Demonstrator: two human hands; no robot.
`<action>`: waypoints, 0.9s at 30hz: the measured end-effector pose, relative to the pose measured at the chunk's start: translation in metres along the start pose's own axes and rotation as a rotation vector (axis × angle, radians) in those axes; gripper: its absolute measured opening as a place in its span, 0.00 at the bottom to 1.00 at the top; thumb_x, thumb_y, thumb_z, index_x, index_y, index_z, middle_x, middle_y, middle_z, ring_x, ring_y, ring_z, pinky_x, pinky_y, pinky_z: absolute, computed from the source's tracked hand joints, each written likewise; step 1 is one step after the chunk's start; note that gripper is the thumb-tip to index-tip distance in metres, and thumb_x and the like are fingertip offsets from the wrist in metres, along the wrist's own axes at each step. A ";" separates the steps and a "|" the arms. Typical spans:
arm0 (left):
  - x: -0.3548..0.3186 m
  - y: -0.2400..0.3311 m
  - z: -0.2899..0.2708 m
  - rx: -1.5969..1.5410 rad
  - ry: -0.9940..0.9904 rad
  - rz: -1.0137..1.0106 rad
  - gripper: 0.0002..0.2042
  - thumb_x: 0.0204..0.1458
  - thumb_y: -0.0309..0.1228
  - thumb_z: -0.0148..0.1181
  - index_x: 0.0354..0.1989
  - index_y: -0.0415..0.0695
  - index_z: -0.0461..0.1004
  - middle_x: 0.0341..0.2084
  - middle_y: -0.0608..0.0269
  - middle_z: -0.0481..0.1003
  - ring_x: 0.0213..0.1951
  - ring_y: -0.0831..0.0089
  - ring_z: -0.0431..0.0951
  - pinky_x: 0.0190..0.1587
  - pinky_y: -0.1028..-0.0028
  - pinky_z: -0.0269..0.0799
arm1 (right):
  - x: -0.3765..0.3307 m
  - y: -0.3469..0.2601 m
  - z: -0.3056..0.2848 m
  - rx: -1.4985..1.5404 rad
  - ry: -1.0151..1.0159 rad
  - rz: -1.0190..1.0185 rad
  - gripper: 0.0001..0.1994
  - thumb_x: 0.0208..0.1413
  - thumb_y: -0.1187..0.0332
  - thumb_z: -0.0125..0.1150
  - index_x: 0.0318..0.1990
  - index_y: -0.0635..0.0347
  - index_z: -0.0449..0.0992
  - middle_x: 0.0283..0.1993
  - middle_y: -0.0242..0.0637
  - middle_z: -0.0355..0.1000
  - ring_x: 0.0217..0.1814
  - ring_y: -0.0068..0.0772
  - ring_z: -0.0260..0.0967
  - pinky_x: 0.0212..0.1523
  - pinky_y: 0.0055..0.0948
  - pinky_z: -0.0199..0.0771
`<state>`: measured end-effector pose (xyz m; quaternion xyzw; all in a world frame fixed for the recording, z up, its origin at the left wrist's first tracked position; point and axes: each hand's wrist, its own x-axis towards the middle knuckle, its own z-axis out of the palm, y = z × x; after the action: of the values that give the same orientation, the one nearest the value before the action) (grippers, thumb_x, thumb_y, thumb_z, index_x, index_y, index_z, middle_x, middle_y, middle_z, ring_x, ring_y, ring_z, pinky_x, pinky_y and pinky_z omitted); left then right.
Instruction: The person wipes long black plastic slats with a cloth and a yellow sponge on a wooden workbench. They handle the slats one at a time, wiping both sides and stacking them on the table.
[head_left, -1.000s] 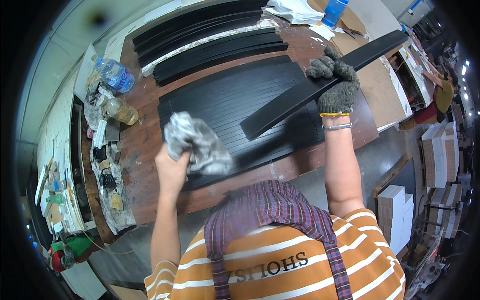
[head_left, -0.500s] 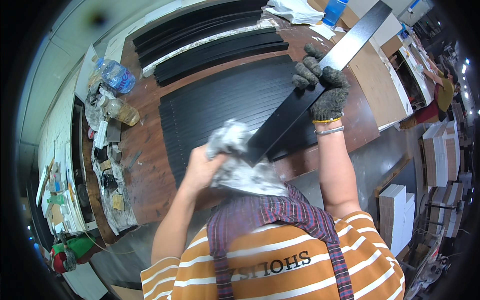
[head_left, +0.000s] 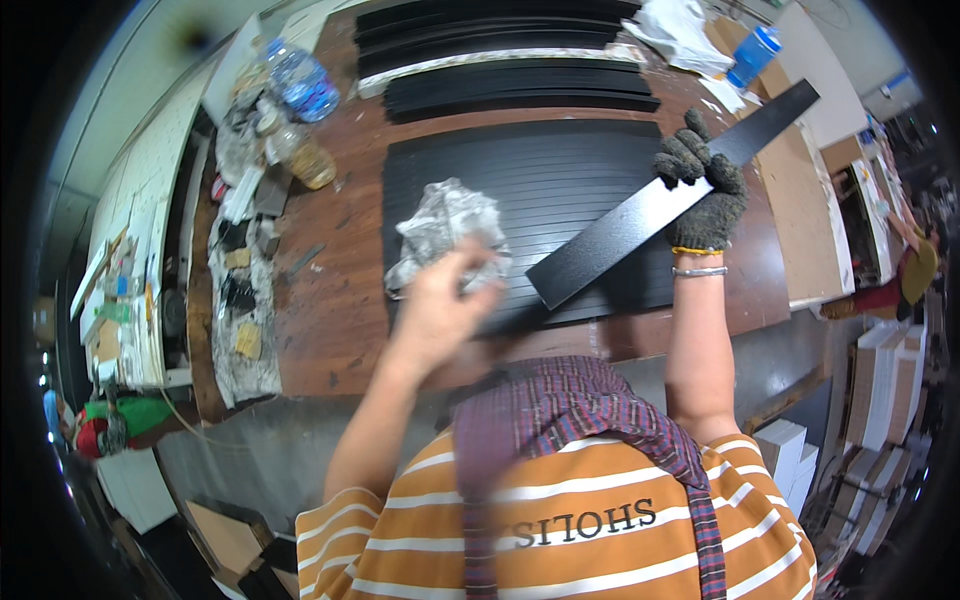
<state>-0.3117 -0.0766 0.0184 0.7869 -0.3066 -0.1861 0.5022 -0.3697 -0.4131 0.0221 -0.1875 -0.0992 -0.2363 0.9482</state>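
My right hand [head_left: 706,200], in a dark grey knit glove, grips a long flat black board [head_left: 625,235]. The board slants from near the table's front edge up to the far right, and light gleams on its middle. My bare left hand [head_left: 440,310] is blurred, its fingers apart, over the near side of a crumpled, grey-stained white rag [head_left: 450,225]. The rag shows sharply and rests on a row of black slats [head_left: 560,160] laid side by side on the brown table [head_left: 330,250].
Stacked black strips [head_left: 520,88] lie at the back. To the left stand a clear water bottle [head_left: 303,85] and a bottle of yellowish liquid [head_left: 300,155]. A blue bottle [head_left: 752,58] and white cloth [head_left: 680,35] are far right. Another person [head_left: 915,250] works beyond the right side.
My left hand has come away from the board's near end, and the rag it held now lies on the slats. The board has tilted flatter in my right hand. The view has shifted.
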 end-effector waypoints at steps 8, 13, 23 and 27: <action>-0.021 -0.045 0.039 -0.388 -0.074 -0.004 0.20 0.55 0.29 0.70 0.52 0.30 0.76 0.35 0.53 0.83 0.38 0.71 0.83 0.45 0.72 0.77 | -0.014 0.075 0.015 -0.401 0.610 0.203 0.22 0.62 0.55 0.61 0.53 0.67 0.75 0.37 0.42 0.74 0.35 0.39 0.71 0.47 0.45 0.78; -0.058 -0.132 -0.085 -0.011 0.736 -0.084 0.11 0.56 0.28 0.67 0.45 0.37 0.81 0.40 0.54 0.83 0.43 0.63 0.83 0.47 0.66 0.78 | -0.017 0.081 0.009 -0.195 0.482 0.323 0.21 0.65 0.60 0.59 0.51 0.75 0.74 0.35 0.38 0.75 0.31 0.29 0.68 0.37 0.31 0.74; -0.194 -0.308 -0.257 0.980 0.775 -0.677 0.17 0.47 0.29 0.70 0.46 0.41 0.75 0.44 0.46 0.77 0.49 0.46 0.76 0.52 0.54 0.71 | -0.007 0.083 0.013 -0.320 0.524 0.161 0.20 0.63 0.61 0.61 0.51 0.73 0.77 0.35 0.37 0.77 0.31 0.31 0.70 0.41 0.34 0.75; -0.133 -0.214 -0.196 0.773 1.040 -0.275 0.19 0.47 0.23 0.70 0.47 0.38 0.71 0.47 0.48 0.72 0.50 0.51 0.74 0.52 0.58 0.71 | -0.004 0.078 0.023 -0.265 0.490 0.083 0.20 0.63 0.61 0.60 0.50 0.73 0.75 0.32 0.38 0.73 0.29 0.33 0.67 0.38 0.34 0.72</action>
<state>-0.2299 0.2108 -0.0934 0.9296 0.0344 0.2793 0.2379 -0.3373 -0.3380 0.0180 -0.2508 0.1727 -0.2465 0.9201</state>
